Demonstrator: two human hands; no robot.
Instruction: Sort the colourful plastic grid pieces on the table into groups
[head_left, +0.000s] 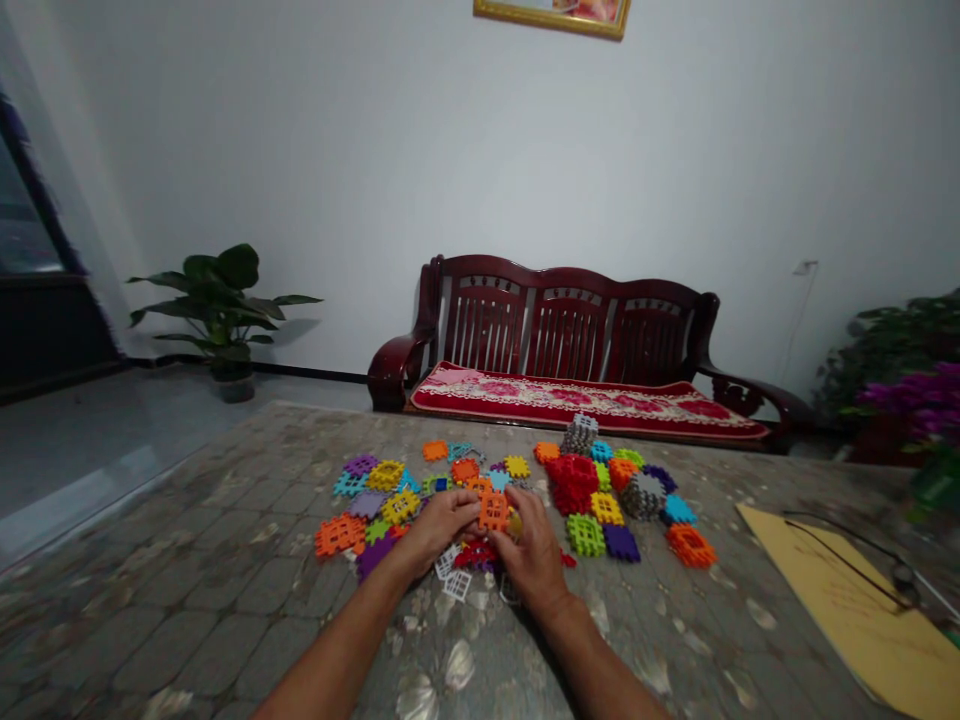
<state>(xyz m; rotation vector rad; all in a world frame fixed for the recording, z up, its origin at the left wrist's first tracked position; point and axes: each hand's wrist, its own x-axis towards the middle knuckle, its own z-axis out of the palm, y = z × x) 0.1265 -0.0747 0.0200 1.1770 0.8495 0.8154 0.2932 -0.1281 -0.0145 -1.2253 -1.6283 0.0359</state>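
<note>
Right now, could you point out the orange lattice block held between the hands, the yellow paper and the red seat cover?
Held orange lattice block [493,512]: head view, middle of its face.
Yellow paper [855,622]: head view, its written side.
Red seat cover [559,391]: head view, patterned top.

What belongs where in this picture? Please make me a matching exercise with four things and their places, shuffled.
Things:
1. orange lattice block
2. eyeglasses
3. gold-framed picture
4. carved wooden bench

Places:
A. high on the wall
B. between left hand and right hand
C. behind the table
D. partly on the yellow paper

Pairs: 1-B, 2-D, 3-A, 4-C
</note>
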